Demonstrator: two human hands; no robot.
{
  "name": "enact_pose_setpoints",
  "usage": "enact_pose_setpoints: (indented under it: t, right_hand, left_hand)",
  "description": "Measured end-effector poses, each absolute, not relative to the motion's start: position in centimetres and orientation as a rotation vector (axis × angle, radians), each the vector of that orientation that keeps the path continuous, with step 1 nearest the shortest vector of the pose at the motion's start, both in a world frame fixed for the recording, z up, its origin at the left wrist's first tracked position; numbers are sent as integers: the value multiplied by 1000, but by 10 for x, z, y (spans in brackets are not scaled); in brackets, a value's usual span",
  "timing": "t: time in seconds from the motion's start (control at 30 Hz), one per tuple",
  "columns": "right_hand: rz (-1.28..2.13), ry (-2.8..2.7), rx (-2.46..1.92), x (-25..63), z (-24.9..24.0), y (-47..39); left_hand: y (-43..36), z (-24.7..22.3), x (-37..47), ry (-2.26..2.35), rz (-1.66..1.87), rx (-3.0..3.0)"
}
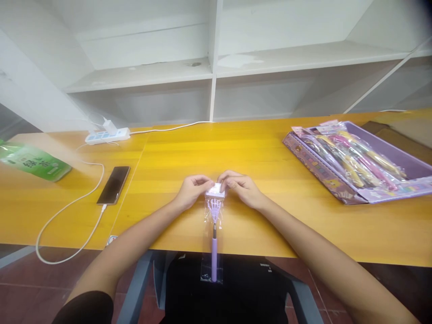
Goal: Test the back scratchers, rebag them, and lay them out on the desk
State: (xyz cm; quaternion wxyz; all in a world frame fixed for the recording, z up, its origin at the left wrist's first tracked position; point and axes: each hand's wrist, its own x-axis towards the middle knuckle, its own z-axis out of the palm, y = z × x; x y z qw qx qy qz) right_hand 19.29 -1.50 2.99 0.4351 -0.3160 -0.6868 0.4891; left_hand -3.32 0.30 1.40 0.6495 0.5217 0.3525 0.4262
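A purple back scratcher (pixel 214 252) with a hand-shaped head lies in a clear plastic sleeve, its handle reaching past the table's near edge. At its far end is a small white card (pixel 215 191). My left hand (pixel 194 191) pinches the card's left side between thumb and fingers. On the other side, my right hand (pixel 241 186) has its fingers curled and closed on the card's right edge. The fingertips of both hands nearly meet there.
To the right, a purple display box (pixel 324 177) holds several wrapped back scratchers (pixel 357 157). At left are a phone (pixel 114 185) on a white charging cable (pixel 45 225), a green bottle (pixel 37 159) and a power strip (pixel 108 136). White shelves (pixel 212 63) stand behind the table.
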Motion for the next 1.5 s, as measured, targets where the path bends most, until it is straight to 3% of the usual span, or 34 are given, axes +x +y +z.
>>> enact_pose_setpoints:
  t: [0.27, 0.47, 0.63, 0.97, 1.5]
  right_hand:
    - [1361, -1455, -1003, 181, 16, -12]
    - [1302, -1627, -1179, 173, 12, -16]
    - [1237, -1703, -1211, 173, 14, -14]
    - [1495, -1806, -1144, 184, 24, -15]
    - [1428, -1763, -1188, 182, 22, -16]
  left_hand:
    - [6, 10, -34, 941, 937, 1316]
    - [6, 4, -29, 957, 1009, 1284]
    - [4, 6, -26, 980, 994, 1217]
    - [2, 8, -29, 934, 959, 1167]
    - [13, 3, -35, 964, 788, 1278]
